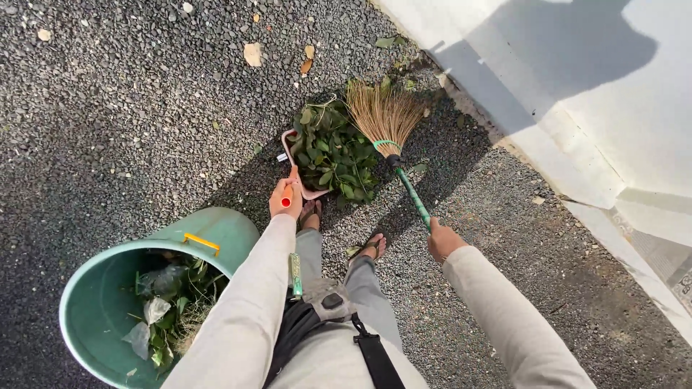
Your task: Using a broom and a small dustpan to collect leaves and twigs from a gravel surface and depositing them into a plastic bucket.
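**Sweeping leaves into dustpan, bin at left**

Head view: I see the left hand (286, 197) closed around the red handle of a pink dustpan (297, 167), which sits on the gravel just ahead of the sandalled feet. The dustpan is piled with green leaves (333, 153). The right hand (442, 240) is wrapped tight on the green handle of a broom (389, 130), whose straw bristles touch the far side of the leaf pile. A green bin (101, 302) stands to the left, near the left arm, with leaves and plastic scraps inside. A white concrete slab (577, 79) runs along the right. A few dry leaves lie scattered on the gravel beyond.
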